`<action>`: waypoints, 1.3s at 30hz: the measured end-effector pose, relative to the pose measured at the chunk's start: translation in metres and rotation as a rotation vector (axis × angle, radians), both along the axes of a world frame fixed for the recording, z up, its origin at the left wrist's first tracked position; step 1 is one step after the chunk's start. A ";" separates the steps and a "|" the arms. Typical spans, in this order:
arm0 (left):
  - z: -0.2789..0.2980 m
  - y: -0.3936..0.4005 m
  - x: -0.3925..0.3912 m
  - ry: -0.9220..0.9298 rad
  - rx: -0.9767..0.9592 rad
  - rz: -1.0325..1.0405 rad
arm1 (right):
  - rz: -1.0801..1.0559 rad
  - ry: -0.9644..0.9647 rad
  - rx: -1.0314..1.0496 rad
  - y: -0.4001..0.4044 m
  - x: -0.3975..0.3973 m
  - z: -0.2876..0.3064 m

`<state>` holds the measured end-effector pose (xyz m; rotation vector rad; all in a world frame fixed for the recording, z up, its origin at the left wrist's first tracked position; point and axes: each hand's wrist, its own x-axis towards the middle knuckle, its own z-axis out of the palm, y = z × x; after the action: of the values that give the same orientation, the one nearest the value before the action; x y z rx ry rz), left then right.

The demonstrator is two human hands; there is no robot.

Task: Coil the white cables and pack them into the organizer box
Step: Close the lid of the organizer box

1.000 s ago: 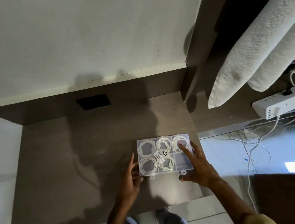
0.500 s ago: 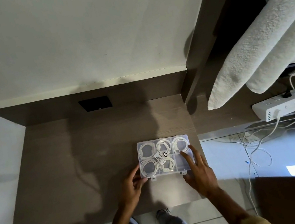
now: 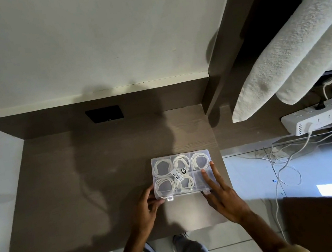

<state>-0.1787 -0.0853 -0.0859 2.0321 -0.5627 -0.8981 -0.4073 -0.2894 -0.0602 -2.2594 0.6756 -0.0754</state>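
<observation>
Box closed | coiled cables in five compartments | sixth empty

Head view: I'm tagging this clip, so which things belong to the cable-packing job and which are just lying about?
Job:
organizer box, lid closed
coiled white cables inside
left hand at its front-left corner
right hand, fingers flat on the lid

Lying about:
power strip
loose floor wires
towels
black wall plate
</observation>
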 end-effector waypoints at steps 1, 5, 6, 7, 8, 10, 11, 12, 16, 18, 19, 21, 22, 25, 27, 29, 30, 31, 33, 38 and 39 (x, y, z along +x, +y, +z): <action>0.000 0.000 0.000 -0.007 0.003 0.002 | 0.002 -0.001 0.001 -0.001 0.000 0.000; 0.001 -0.005 -0.004 -0.026 -0.005 0.065 | 0.010 0.012 0.010 -0.003 -0.003 -0.003; 0.002 -0.008 -0.005 -0.029 -0.008 0.083 | 0.015 0.014 0.009 -0.004 -0.003 -0.004; 0.005 -0.011 -0.007 -0.025 -0.008 0.108 | 0.020 0.017 0.005 -0.004 -0.003 -0.004; 0.006 -0.013 -0.008 -0.014 -0.023 0.140 | 0.023 0.022 0.001 -0.005 -0.003 -0.005; 0.005 -0.018 -0.012 -0.023 -0.048 0.203 | 0.024 0.028 -0.004 -0.005 -0.002 -0.006; 0.005 -0.020 -0.013 -0.053 -0.042 0.218 | 0.022 0.030 -0.009 -0.005 -0.002 -0.007; 0.004 -0.021 -0.016 -0.084 -0.029 0.220 | 0.021 0.032 -0.015 -0.005 -0.003 -0.008; 0.000 -0.016 -0.016 -0.110 -0.021 0.205 | 0.009 0.032 -0.014 -0.003 -0.003 -0.010; 0.000 -0.010 -0.012 -0.052 -0.022 0.193 | 0.004 0.023 -0.004 -0.003 -0.002 -0.009; 0.000 -0.007 -0.011 0.009 -0.016 0.197 | 0.005 0.017 0.002 -0.002 -0.002 -0.009; 0.003 -0.002 -0.008 0.194 -0.050 0.232 | 0.002 0.008 0.017 -0.003 -0.002 -0.008; 0.005 0.000 -0.007 0.277 -0.086 0.263 | -0.001 0.007 0.027 -0.003 -0.002 -0.007; 0.012 0.002 -0.008 0.506 -0.167 0.385 | -0.006 0.001 0.056 -0.003 -0.002 -0.006; 0.021 -0.001 -0.011 0.675 -0.211 0.499 | -0.011 0.002 0.064 -0.004 -0.002 -0.004; 0.025 -0.006 -0.013 0.763 -0.258 0.588 | -0.014 0.007 0.069 -0.006 -0.002 -0.002; 0.027 -0.009 -0.013 0.801 -0.295 0.633 | -0.013 0.009 0.071 -0.006 -0.002 -0.002; 0.025 -0.011 -0.012 0.836 -0.327 0.689 | -0.011 0.008 0.071 -0.006 -0.001 -0.001; 0.022 -0.014 -0.010 0.932 -0.355 0.795 | -0.006 0.001 0.070 -0.006 -0.002 -0.001; 0.024 -0.016 -0.003 0.988 -0.225 0.788 | -0.006 0.004 0.065 -0.007 -0.002 -0.005; 0.025 -0.017 0.000 0.976 -0.200 0.755 | -0.004 0.006 0.060 -0.007 -0.002 -0.005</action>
<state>-0.1787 -0.1019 -0.0610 1.2155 0.5911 -1.1222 -0.4097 -0.2966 -0.0657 -2.2020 0.6766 -0.0490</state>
